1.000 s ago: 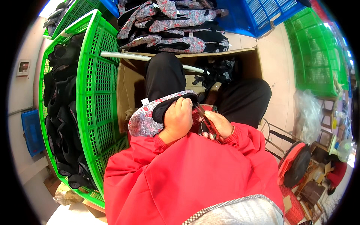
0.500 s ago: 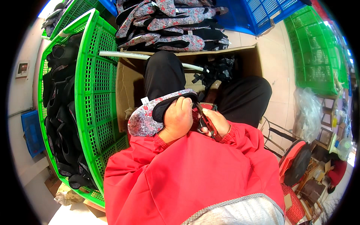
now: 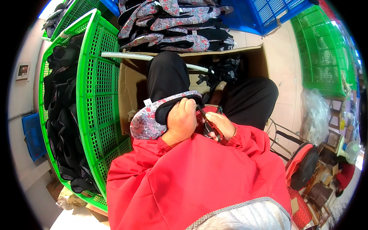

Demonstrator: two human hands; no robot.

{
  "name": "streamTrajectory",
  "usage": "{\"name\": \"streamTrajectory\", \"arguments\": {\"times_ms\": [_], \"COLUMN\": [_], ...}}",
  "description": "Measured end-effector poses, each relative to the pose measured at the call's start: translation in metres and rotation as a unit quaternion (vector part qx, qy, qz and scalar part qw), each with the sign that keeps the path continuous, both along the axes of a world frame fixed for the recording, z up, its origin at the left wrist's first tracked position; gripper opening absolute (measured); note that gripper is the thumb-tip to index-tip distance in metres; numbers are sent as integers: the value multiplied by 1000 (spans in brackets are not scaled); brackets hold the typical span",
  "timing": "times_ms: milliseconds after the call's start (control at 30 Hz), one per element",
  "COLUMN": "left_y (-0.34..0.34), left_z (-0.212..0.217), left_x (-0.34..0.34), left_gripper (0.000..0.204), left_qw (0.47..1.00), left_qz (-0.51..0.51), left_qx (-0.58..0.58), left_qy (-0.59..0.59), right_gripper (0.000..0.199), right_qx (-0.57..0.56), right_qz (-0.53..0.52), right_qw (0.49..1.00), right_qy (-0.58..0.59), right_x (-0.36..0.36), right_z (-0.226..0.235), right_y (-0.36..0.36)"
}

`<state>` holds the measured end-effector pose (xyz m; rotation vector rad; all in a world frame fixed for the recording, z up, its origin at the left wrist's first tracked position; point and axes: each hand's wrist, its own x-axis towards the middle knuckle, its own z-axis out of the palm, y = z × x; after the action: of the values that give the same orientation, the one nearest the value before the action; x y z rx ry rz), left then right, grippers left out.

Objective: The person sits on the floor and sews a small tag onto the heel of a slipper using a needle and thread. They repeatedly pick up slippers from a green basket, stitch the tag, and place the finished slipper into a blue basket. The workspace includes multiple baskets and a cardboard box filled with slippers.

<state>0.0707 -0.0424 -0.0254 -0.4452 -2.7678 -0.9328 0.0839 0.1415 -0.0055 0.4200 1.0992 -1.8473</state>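
Head view: the left grip [image 3: 182,119] is curled tight, pinching the black-lined opening of a floral slipper [image 3: 147,122], whose broad end sticks out to the left of that grip and whose narrow end points ahead and right. The right grip [image 3: 221,125] is wrapped around a dark and red hand tool [image 3: 218,132], its tip aimed back at the slipper's narrow end; whether they touch, I cannot tell.

Half a second ago the tool lay more exposed across the right grip; now the fingers cover more of it, while slipper and left grip have hardly moved. That suggests the left side steadies and the right does the working.

As for edges, the green basket [image 3: 98,80] walls off the left of the left grip, and the red garment [image 3: 199,172] sits right behind both. Ahead rise the left knee [image 3: 168,73] and a cardboard box [image 3: 128,82]. Beyond the right knee [image 3: 251,101], tile floor [image 3: 285,90] offers the right grip more room, though a wire frame [image 3: 276,141] stands to its right.
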Motion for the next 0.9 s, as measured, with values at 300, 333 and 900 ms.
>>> {"name": "streamTrajectory", "arguments": {"times_ms": [300,333,900], "left_y": [-13,-13,-15], "left_z": [50,63,54], "left_x": [-15,-20,-110], "left_gripper": [6,6,10], "left_qw": [1000,1000,968], "left_qz": [1,-3,-133], "left_qx": [25,9,-197], "left_qy": [-14,-10,-78], "right_gripper": [32,29,26], "right_qx": [-58,-67,-165], "right_qz": [-186,-201,-229], "right_qw": [977,974,952], "right_qy": [88,81,121], "right_x": [7,5,8], "right_z": [-31,-32,-49], "right_y": [4,0,-5]}}
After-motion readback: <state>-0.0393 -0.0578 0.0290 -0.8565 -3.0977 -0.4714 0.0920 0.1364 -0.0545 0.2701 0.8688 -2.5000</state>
